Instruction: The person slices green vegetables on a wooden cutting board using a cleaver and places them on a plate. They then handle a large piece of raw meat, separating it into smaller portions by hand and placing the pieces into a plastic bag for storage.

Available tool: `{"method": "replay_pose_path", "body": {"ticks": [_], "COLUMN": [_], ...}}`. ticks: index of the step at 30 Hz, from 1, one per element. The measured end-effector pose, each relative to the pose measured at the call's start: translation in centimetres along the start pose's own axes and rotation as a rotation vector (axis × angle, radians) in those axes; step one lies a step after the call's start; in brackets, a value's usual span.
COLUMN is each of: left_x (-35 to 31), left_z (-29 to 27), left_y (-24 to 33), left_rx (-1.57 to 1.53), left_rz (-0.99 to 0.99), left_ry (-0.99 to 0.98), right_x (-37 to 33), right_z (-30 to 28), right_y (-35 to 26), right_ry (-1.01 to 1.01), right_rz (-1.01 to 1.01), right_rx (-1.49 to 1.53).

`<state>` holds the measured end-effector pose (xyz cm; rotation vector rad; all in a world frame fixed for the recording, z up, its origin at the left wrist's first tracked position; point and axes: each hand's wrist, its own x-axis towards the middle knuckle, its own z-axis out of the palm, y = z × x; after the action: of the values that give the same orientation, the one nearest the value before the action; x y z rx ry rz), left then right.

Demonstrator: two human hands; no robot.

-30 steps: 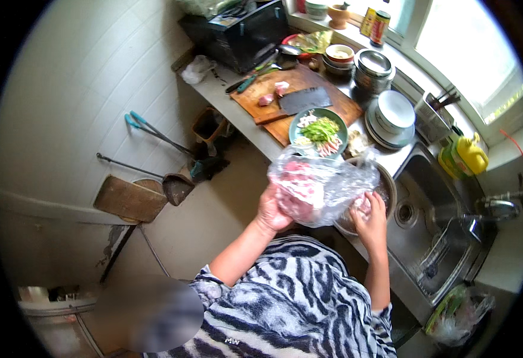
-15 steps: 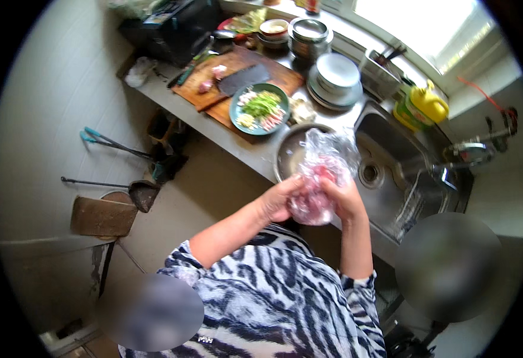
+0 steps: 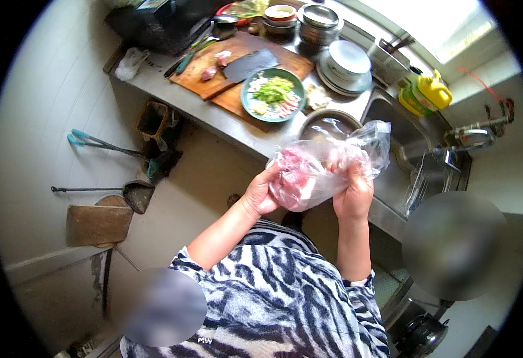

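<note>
A clear plastic bag of raw meat (image 3: 297, 179) hangs between my two hands, in front of the counter's edge. My left hand (image 3: 264, 190) is closed round the pink, meat-filled end. With my right hand (image 3: 353, 192) I grip the bag at its other side, where loose, crumpled plastic sticks up past the fingers. Just behind the bag stands a metal basin (image 3: 330, 122), partly covered by it. A blue-green plate (image 3: 273, 94) of chopped green, white and pink ingredients sits beyond, overlapping the cutting board.
On the wooden cutting board (image 3: 184, 83) lie a cleaver (image 3: 250, 67) and garlic bulbs (image 3: 209, 73). Stacked plates (image 3: 348, 59) stand behind the basin. To the right is a steel sink (image 3: 401, 128) with a yellow jug (image 3: 431, 92) by it. A dustpan (image 3: 137, 196) is at floor level, left.
My hands have moved apart, stretching the bag sideways. The meat now shows at the left end, and the loose plastic has swung to the right. The view has shifted slightly.
</note>
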<state>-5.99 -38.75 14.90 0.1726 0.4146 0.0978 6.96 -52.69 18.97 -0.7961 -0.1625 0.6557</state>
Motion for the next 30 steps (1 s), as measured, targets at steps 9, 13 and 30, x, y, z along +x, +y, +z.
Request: {"method": "replay_pose_path", "body": {"ticks": [9,13,30], "left_x": [-10.9,-15.7,-15.6], "left_z": [-11.5,-15.9,-21.7], "left_y": [13.6,19.6,44.9], "left_rx": [-0.145,-0.105,0.079], "left_rz": [0.182,0.438,0.430], "left_ry": [0.048,0.088,0.059], "right_x": [-0.4,0.4,13.0], "right_z": [18.3,25.2,42.7], "right_y": [13.7,19.5,33.3], "right_ry": [-0.186,-0.299,-0.237], "right_rz": [0.050,0.066,0.343], "right_rx": [-0.317,-0.445,-0.253]}}
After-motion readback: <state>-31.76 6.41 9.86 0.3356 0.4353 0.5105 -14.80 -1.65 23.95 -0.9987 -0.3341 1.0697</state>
